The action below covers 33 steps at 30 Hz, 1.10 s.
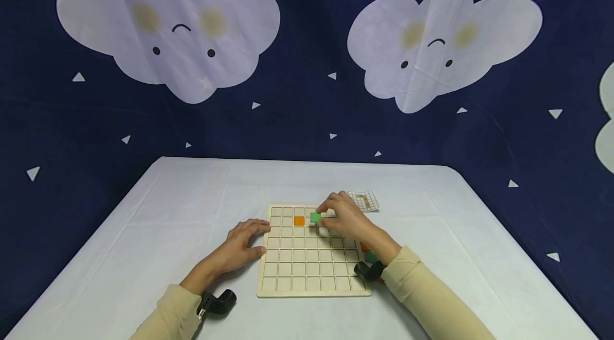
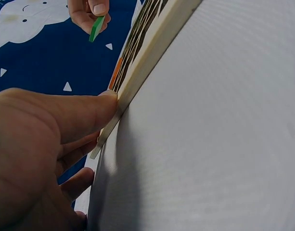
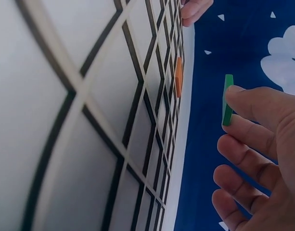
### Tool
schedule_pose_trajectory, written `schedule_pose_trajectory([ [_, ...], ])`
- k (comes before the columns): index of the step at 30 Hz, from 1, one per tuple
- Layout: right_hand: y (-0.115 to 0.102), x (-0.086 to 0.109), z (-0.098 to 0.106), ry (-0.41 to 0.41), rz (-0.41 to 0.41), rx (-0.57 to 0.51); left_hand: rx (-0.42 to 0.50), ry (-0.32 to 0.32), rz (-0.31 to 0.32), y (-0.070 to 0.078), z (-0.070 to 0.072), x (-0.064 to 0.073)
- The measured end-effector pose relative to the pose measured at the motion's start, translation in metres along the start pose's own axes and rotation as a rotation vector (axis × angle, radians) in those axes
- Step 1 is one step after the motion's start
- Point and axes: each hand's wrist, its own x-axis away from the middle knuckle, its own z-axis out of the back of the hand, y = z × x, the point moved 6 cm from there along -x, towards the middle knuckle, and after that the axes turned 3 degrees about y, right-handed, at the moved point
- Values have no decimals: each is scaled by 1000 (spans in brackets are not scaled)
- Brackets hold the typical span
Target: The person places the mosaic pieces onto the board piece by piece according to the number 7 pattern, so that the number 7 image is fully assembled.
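A wooden grid board (image 1: 312, 269) lies flat on the table, with an orange square tile (image 1: 299, 220) in one cell near its far edge. My right hand (image 1: 346, 217) pinches a green square tile (image 1: 315, 217) between thumb and index finger. In the right wrist view that green tile (image 3: 227, 100) is held clear of the grid, its other fingers loosely bent. My left hand (image 1: 240, 245) rests at the board's left side. In the left wrist view its thumb (image 2: 92, 111) touches the wooden rim, and the fingers are loosely spread.
A small card with a printed coloured grid (image 1: 364, 201) lies beyond the board's far right corner. Orange and green tiles (image 1: 371, 257) lie by the board's right edge, partly covered by the right forearm. A dark blue cloud-patterned cloth (image 1: 307, 121) hangs behind the white table (image 1: 216, 180).
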Motion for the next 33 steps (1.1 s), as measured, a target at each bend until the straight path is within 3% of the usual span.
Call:
schedule_pose_trajectory([
  [33, 5, -16, -17, -46, -22, 25, -1, 3, 0, -2, -1, -1],
])
